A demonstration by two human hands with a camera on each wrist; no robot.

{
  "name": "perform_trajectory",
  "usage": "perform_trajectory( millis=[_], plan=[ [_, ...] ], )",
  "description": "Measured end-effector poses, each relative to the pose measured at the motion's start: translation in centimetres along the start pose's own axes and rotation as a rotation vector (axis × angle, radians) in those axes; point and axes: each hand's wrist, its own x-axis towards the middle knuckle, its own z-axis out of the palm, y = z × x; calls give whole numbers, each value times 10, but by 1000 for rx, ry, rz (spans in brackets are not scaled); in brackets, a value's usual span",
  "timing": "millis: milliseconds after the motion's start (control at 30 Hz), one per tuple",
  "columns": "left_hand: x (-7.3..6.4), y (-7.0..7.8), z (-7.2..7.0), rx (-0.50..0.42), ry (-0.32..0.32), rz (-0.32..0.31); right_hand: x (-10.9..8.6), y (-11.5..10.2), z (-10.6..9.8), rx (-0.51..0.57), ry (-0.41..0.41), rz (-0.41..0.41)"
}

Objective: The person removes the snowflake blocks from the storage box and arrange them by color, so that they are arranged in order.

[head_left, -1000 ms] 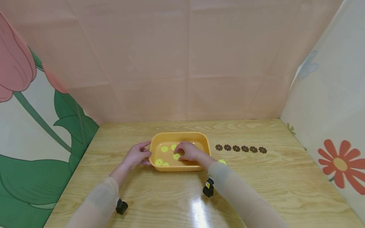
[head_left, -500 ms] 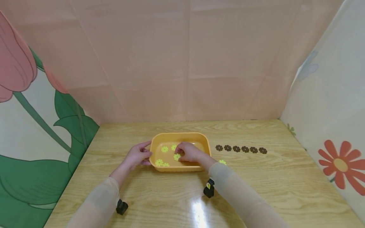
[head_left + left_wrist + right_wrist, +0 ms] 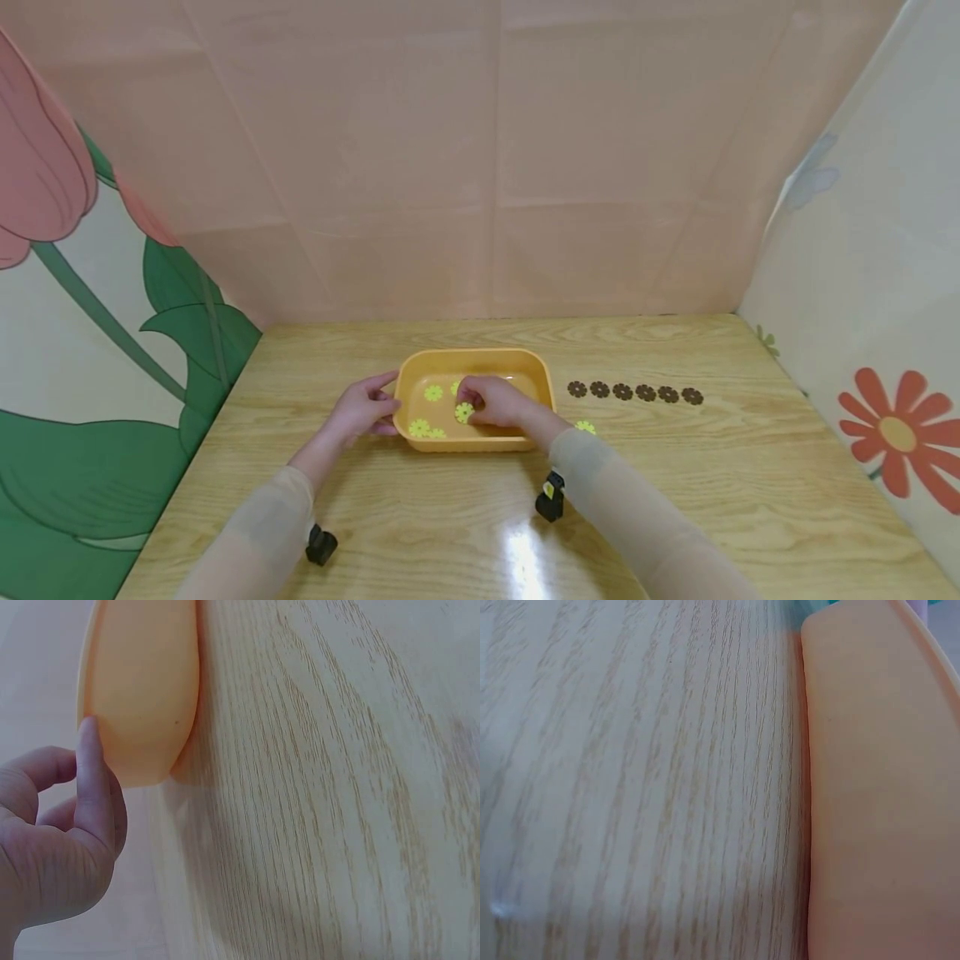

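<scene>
An orange plastic tub [image 3: 472, 445] stands on the wooden table. My left hand [image 3: 363, 410] touches its left end with spread, fairly straight fingers; in the left wrist view that hand [image 3: 64, 832] has a fingertip against the outer wall [image 3: 142, 690] just under the rim. Inside the tub, my right hand [image 3: 491, 400] pinches a yellow flower-shaped piece [image 3: 464, 412] between thumb and fingers. Several more yellow flower pieces [image 3: 433, 392] lie on the tub floor, one partly behind the right fingers. The right wrist view catches only the tub's outer side [image 3: 885, 795], not the hand.
Several brown flower pieces [image 3: 622, 392] form a row on the table [image 3: 720, 483] right of the tub. One yellow flower piece [image 3: 585, 427] lies beside the right wrist, partly covered by it. Behind the table rises a pink cloth [image 3: 480, 167]; printed floral panels flank both sides.
The right hand has shifted very slightly left in the tub, and the yellow flower at its fingertips has moved slightly with it. The left hand stays at the tub's end.
</scene>
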Motion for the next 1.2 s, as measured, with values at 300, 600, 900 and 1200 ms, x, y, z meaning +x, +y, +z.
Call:
perform_trajectory(
  millis=[300,600,900,1200],
  plan=[
    [0,0,-1,-2,3,4,-3,-2,1,1,9,-3],
    [-1,1,-1,3,2,4,-13,-2,-8,59,132,-34],
    [0,0,-1,1,8,-11,-43,-9,-46,192,246,-93],
    [0,0,-2,-2,-2,-8,-97,14,-76,204,335,29]
  ],
)
